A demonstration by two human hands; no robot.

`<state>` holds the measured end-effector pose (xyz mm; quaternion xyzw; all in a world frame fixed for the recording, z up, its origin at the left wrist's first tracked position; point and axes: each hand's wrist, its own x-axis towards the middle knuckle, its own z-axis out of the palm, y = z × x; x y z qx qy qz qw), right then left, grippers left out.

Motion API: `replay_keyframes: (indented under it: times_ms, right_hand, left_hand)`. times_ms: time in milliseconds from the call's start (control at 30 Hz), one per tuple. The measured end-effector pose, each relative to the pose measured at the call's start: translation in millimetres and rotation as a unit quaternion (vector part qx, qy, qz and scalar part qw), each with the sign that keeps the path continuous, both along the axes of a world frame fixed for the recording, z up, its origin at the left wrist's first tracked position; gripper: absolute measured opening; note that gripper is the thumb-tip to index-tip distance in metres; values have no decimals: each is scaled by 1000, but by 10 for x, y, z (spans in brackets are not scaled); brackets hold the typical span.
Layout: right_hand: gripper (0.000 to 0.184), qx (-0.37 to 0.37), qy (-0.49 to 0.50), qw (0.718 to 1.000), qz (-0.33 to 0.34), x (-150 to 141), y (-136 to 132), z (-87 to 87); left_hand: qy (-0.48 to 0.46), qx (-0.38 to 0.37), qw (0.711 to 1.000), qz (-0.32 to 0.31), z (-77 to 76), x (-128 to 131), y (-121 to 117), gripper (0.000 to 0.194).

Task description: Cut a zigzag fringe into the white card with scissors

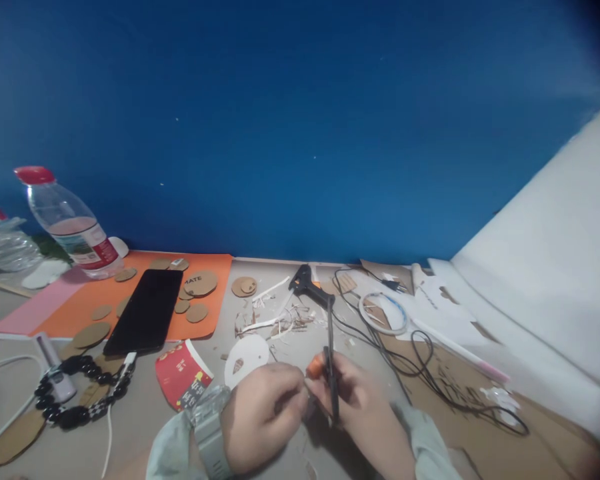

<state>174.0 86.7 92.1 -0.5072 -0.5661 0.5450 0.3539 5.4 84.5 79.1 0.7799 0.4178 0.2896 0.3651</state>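
Observation:
My right hand (363,407) is closed around a slim dark tool (333,387) whose long grey blade-like end points away from me, up the table. An orange part (316,365) shows at its fingers; whether the tool is scissors or a knife I cannot tell. My left hand (267,417), with a pale watch on the wrist, is closed, its fingertips pinched together close to the right fingers. What it pinches is hidden. Just beyond it lies a white paper disc (247,357) with a hole. To its left rests a cut piece of red paper cup (184,375).
A black glue gun (310,287) with a dark cable (420,373) lies ahead among paper scraps (280,320). On the left are a phone (145,310), a bottle (75,230), a bead bracelet (73,417) and cardboard discs (201,283) on orange paper (223,267). Cardboard (460,380) covers the right.

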Motion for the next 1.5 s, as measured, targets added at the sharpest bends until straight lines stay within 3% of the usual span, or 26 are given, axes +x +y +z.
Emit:
replay_keyframes:
  times_ms: [300, 533, 700, 833, 1000, 1200, 1300, 1400, 1500]
  right_hand:
    - [10, 28, -38, 999, 7, -12, 22, 39]
    - [15, 49, -70, 996, 38, -3, 8, 36]
    - [15, 45, -54, 997, 21, -17, 7, 35]
    - [14, 39, -40, 998, 10, -17, -1, 43]
    - [12, 40, -41, 998, 17, -16, -1, 14]
    - [11, 50, -56, 997, 7, -34, -3, 9]
    - [16, 40, -48, 998, 7, -52, -5, 61]
    - [26, 22, -33, 999, 0, -60, -23, 112]
    - [39, -34, 15, 998, 52, -48, -64, 104]
  left_hand:
    - [-16, -3, 1000, 12, 4, -5, -8, 22]
    - [-23, -2, 999, 37, 12, 1, 15, 28]
    - [-46, -19, 998, 31, 19, -28, 5, 38]
    - [-52, -30, 998, 16, 21, -24, 10, 27]
    - [-29, -42, 997, 53, -16, 1, 17, 29]
    - [-49, -55, 997, 32, 40, -33, 0, 33]
    - [-52, -48, 997, 19, 34, -32, -5, 27]
    - [-52, -29, 997, 45, -7, -20, 0, 23]
    - [-86, -15, 993, 78, -23, -23, 9, 26]
